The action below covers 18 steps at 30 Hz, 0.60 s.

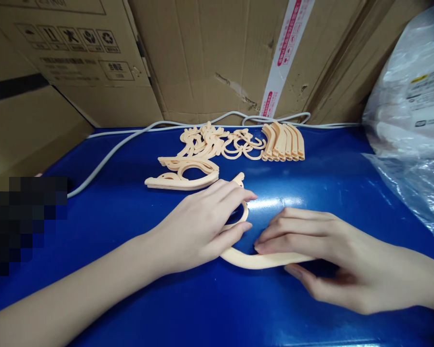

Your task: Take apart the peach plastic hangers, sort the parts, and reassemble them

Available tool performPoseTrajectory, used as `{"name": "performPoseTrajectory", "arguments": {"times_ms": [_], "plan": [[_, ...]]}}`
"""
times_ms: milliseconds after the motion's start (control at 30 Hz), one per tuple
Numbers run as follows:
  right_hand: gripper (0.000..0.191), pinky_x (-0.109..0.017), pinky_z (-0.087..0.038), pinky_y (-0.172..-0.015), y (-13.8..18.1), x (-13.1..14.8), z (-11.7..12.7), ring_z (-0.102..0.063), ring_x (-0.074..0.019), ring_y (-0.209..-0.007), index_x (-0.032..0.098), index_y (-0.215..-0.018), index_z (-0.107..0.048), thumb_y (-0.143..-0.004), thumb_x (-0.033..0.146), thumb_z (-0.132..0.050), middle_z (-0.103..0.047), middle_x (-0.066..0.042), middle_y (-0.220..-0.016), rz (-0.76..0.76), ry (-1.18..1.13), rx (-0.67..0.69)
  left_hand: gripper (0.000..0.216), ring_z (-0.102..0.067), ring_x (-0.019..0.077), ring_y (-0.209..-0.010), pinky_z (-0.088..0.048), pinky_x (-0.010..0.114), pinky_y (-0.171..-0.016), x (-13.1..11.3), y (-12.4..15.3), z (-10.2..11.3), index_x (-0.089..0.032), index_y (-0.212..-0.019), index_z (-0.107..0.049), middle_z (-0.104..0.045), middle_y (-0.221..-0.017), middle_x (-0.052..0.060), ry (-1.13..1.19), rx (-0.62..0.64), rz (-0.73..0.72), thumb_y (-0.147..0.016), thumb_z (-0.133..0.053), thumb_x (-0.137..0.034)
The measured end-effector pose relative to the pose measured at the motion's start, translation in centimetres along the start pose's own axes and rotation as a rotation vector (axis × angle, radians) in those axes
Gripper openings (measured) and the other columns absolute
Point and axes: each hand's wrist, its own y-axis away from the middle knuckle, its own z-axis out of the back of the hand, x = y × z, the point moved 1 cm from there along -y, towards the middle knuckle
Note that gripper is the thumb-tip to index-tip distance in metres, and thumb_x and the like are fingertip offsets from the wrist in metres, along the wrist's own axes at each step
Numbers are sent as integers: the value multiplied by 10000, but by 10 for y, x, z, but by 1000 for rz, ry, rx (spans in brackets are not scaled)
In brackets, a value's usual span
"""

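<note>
A peach plastic hanger piece point(260, 260) lies on the blue table point(130, 231) between my two hands. My left hand point(202, 226) rests over its hooked end, fingers pinched on it. My right hand point(321, 250) grips the long curved arm of the same piece, fingers on top and thumb below. Behind them lie a stack of two similar curved pieces point(184, 174), a heap of small hook parts point(220, 142) and a row of curved parts point(284, 142) set side by side.
Cardboard boxes point(210, 58) wall off the back and left of the table. A white cable point(123, 144) runs along the back edge. A clear plastic bag point(412, 115) fills the right side. A blurred dark patch point(21, 226) covers the left edge.
</note>
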Motion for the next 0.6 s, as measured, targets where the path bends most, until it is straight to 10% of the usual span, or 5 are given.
{"name": "performPoseTrajectory", "arguments": {"times_ms": [600], "plan": [[264, -329, -506, -848, -1, -9, -4, -615, -181, -988, 204, -1046, -688, -876, 100, -515, -713, -67, -1034, -10, 139, -98, 305, -528, 208, -1170, -429, 349, -1004, 0, 1, -1, -170, -1270, -519, -622, -1237, 66, 20, 46, -21, -991, -503, -292]]}}
